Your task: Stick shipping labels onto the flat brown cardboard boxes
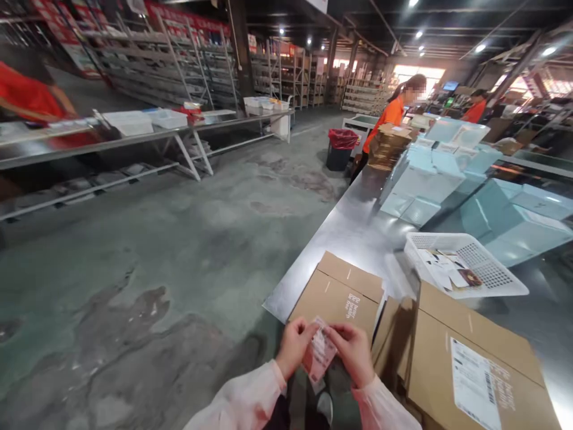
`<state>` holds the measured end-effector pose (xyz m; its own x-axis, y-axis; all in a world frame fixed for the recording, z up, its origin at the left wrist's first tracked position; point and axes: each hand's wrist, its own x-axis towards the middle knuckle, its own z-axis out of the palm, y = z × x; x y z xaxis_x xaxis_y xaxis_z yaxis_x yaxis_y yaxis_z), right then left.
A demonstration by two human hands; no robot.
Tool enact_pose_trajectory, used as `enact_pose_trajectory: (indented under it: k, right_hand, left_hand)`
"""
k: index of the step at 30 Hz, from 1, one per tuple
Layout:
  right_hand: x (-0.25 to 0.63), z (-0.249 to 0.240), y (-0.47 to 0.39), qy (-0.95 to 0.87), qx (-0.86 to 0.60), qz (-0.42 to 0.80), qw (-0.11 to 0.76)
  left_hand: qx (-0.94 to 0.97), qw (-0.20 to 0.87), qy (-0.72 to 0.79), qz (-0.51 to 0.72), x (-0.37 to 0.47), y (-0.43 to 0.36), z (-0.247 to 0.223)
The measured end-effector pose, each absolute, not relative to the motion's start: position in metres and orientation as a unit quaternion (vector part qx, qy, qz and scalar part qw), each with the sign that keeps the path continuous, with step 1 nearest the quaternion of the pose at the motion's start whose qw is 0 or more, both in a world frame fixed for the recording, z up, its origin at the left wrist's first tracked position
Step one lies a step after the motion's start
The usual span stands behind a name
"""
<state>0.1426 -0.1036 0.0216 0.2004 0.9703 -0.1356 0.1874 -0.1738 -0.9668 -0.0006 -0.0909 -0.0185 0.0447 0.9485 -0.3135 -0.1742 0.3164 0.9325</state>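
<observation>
Between my two hands, in front of the table's near edge, is a small clear plastic packet with a pinkish tint and print too blurred to read. My left hand pinches its upper left edge between thumb and fingers. On the other side, my right hand pinches the upper right edge. Just beyond my hands, a flat brown cardboard box with white print lies on the metal table. To the right of my right hand are more flattened boxes, the top one bearing a white label.
A white basket holding cards stands on the table, with pale blue boxes stacked behind. A person in orange stands at the far end near a black bin. Another table runs along the left.
</observation>
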Motion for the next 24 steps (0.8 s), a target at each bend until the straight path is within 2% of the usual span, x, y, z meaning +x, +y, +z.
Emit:
enact_pose_trajectory:
  k: [5,10,13,15,17,22,24]
  right_hand:
    - [0.178,-0.028,-0.042,-0.491,-0.744,0.199,0.406]
    - [0.199,-0.056,0.01,-0.447,-0.818,0.135,0.338]
    - [0.185,-0.064,0.018,-0.515,-0.822,0.094,0.222]
    - [0.168,-0.069,0.007,-0.606,-0.786,0.078,0.094]
    - [0.15,-0.075,-0.02,-0.677,-0.731,0.082,0.018]
    - [0.136,-0.088,-0.125,-0.827,-0.534,0.164,0.052]
    - [0.147,-0.088,-0.149,-0.787,-0.59,0.171,0.055]
  left_hand:
    - [0.312,0.799,0.408,0.313,0.004,-0.106,-0.063]
    - [0.303,0.773,0.482,0.278,-0.012,-0.161,-0.129]
    - [0.294,0.772,0.495,0.269,-0.037,-0.194,-0.15]
    - [0.271,0.774,0.501,0.275,-0.055,-0.2,-0.145]
    - [0.26,0.758,0.518,0.298,-0.068,-0.189,-0.125]
    - [0.313,0.687,0.541,0.371,-0.067,-0.113,-0.063]
    - [0.378,0.634,0.555,0.383,-0.053,-0.078,-0.055]
